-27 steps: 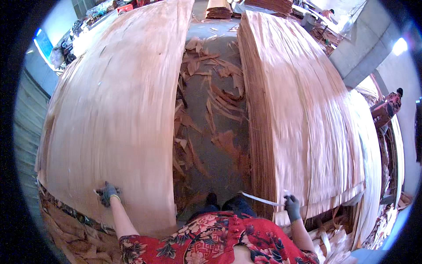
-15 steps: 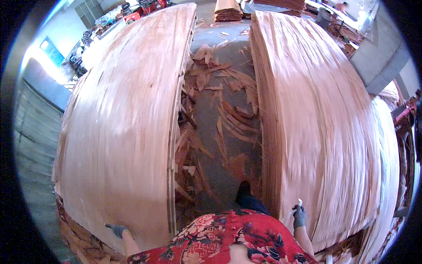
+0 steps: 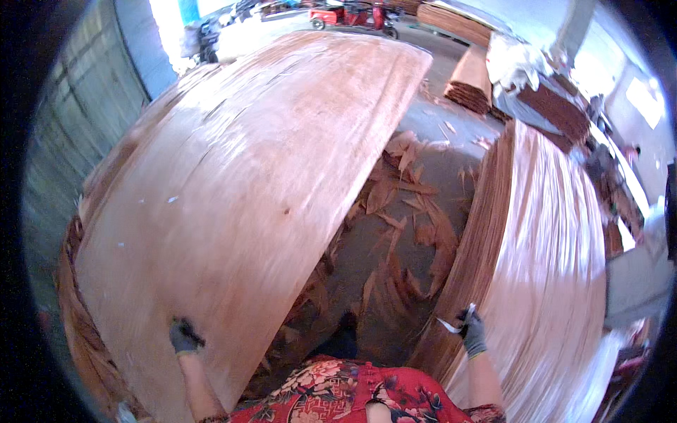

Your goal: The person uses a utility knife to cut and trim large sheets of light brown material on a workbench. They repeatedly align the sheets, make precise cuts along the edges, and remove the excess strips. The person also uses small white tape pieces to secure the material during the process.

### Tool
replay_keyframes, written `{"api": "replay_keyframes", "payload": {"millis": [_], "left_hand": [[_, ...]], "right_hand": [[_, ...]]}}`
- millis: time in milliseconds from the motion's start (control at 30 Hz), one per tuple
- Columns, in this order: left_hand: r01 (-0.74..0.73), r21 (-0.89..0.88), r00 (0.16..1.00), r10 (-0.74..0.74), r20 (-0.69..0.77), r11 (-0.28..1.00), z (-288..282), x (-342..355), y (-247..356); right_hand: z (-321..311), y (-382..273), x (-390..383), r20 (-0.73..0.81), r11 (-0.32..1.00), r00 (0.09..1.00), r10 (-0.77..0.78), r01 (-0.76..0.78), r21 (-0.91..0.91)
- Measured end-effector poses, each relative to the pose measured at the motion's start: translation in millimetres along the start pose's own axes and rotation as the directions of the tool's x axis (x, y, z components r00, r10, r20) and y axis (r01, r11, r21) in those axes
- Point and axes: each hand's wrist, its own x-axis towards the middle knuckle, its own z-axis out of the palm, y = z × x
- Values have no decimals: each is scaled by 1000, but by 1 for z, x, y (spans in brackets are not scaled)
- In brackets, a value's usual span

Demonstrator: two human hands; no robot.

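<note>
A large reddish-brown veneer sheet (image 3: 247, 183) lies on top of the left stack, its right edge raised over the gap. My left hand (image 3: 185, 337), in a dark glove, grips this sheet near its near edge. My right hand (image 3: 474, 333), also gloved, rests at the near left corner of the right veneer stack (image 3: 550, 268). It holds a small pale blade-like tool (image 3: 451, 324) that points left.
Torn veneer scraps (image 3: 402, 233) litter the grey floor between the two stacks. Further veneer piles (image 3: 472, 77) stand at the back right, and a red vehicle (image 3: 349, 14) stands far behind. A grey-green wall (image 3: 84, 106) runs along the left.
The view has swung left. The top left sheet has lifted and slid right over the gap, with my left hand moving along it. My right hand stays at the right stack's corner.
</note>
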Motion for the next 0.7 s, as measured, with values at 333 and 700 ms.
{"api": "replay_keyframes", "payload": {"millis": [333,700], "left_hand": [[-629,688,534,441,721,-364,433,5,-101],[-285,790,450,651,611,-543,487,47,-137]], "right_hand": [[38,-58,151,-83,971,971,226,-217,100],[195,-222,409,349,932,912,213,-297,208]]}}
